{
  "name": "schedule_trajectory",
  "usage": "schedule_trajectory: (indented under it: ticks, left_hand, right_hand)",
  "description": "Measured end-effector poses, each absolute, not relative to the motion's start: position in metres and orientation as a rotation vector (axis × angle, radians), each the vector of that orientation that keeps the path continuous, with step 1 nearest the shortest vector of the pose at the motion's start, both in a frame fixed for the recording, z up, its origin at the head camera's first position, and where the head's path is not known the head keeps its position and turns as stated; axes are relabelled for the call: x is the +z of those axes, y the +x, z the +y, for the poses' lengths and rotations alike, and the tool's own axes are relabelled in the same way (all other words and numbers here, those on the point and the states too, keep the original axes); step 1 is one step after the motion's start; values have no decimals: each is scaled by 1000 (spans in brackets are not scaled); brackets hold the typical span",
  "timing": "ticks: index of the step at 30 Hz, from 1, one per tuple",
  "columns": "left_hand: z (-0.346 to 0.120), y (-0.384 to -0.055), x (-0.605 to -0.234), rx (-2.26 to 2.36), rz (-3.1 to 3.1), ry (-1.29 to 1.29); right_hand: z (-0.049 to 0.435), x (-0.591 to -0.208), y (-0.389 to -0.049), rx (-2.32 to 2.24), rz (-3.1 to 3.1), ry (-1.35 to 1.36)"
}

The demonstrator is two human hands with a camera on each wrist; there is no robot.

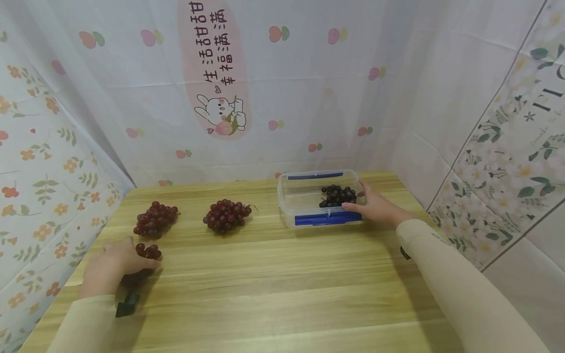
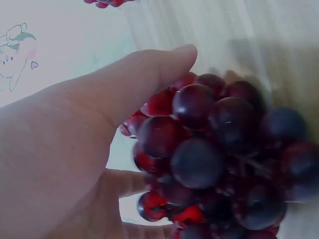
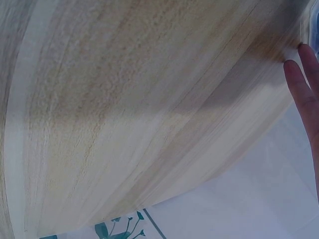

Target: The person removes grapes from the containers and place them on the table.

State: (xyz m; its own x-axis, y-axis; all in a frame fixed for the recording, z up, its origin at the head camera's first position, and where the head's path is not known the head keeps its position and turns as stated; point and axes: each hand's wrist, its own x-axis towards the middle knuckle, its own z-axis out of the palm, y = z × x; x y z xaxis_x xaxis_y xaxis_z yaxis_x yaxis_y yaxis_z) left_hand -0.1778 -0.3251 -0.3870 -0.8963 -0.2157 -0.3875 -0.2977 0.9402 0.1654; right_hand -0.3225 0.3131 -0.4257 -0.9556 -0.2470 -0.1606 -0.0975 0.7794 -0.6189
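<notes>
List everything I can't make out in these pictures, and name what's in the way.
Head view: much of the near-left grapes, covered by the left grip.
Left wrist view: most of another bunch, cut off by the top edge.
Right wrist view: most of the box and of the right grip, cut off by the right edge.
Head view: the rest of the lettering at far right, cut off by the right edge.

Grapes (image 1: 337, 194) in container (image 1: 327, 218), three bunches (image 1: 226, 216) to its left

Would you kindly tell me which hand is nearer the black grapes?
Right hand, just right of the black grapes; the left hand is far to their left, across the table.
</notes>
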Motion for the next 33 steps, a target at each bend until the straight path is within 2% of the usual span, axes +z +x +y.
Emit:
schedule_trajectory:
  ticks: [8,16,25,33]
  left_hand:
    - [-318,-184,-367,305,2731,-392]
    - [-289,-194,-351,234,2790,-329]
    - [-230,-204,-323,216,2875,-156]
    - [-160,-231,-308,145,2932,-29]
  right_hand:
    - [313,-427,-324,-946,2724,-273]
    - [310,-425,-323,-931,2729,-281]
    - [311,-422,-323,-888,2720,-283]
    - [310,-421,-320,-853,2734,-292]
